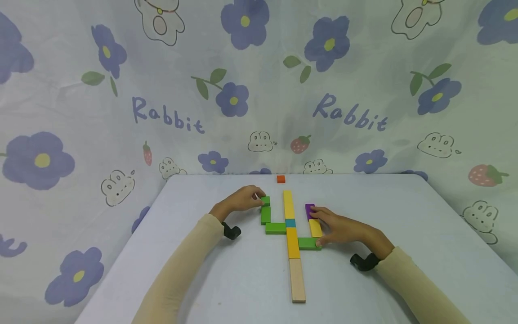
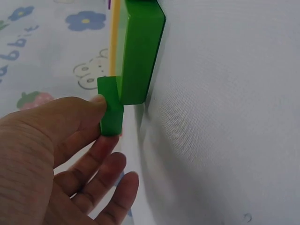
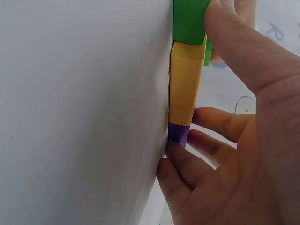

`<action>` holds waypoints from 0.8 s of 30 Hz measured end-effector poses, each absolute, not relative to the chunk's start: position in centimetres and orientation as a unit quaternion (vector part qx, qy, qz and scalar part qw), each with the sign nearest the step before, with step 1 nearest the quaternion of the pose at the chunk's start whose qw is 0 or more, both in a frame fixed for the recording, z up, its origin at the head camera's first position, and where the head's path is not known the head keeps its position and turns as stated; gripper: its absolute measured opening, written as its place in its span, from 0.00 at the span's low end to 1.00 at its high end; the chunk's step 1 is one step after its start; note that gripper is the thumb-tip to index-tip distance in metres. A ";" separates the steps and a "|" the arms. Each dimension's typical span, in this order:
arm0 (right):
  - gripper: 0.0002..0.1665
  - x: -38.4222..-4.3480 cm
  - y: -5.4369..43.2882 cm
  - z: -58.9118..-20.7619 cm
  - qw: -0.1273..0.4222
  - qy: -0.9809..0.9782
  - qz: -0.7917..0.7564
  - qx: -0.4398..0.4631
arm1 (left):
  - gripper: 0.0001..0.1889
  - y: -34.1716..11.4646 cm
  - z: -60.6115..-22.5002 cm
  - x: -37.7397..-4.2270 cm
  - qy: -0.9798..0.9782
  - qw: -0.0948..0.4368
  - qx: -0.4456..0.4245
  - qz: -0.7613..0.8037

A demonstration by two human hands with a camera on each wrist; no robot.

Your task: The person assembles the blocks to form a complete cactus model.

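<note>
My left hand (image 1: pixel 243 198) pinches a small green block (image 2: pixel 111 107) between thumb and fingers. The small block sits at the far end of an upright-running green block (image 1: pixel 265 215), which meets a sideways green block (image 1: pixel 276 228). On the other side, my right hand (image 1: pixel 341 226) spreads along a purple block (image 1: pixel 309 210), a yellow block (image 1: pixel 315 228) and a green block (image 1: pixel 308 243). Its fingertips touch the purple block, while the thumb rests at the green block's right end. In the right wrist view, the fingers partly hide the purple block (image 3: pixel 178 132).
A central line runs through a pale yellow block (image 1: pixel 288 204), a small blue block (image 1: pixel 290 223), an orange-yellow block (image 1: pixel 293 243) and a plain wooden block (image 1: pixel 297 281). A small orange-red block (image 1: pixel 281 179) lies alone near the white table's (image 1: pixel 226 288) far edge, before a patterned cloth (image 1: pixel 267 99).
</note>
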State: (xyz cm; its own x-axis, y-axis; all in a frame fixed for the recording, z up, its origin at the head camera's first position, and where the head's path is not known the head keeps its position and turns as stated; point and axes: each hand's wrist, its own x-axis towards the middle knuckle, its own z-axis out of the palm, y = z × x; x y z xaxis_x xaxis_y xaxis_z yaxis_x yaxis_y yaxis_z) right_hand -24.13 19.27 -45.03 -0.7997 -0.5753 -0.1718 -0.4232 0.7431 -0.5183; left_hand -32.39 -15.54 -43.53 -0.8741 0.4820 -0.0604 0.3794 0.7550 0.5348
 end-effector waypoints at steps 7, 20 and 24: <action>0.60 -24.2 19.3 -45.1 0.164 0.920 -0.235 -0.269 | 0.18 -15.4 -43.4 -32.2 0.929 0.103 0.236 0.265; 0.60 -24.0 19.1 -44.8 0.167 0.921 -0.234 -0.264 | 0.17 -15.4 -43.6 -32.3 0.925 0.107 0.252 0.265; 0.59 -24.0 19.1 -44.9 0.167 0.920 -0.236 -0.266 | 0.17 -15.3 -43.6 -32.4 0.925 0.111 0.253 0.260</action>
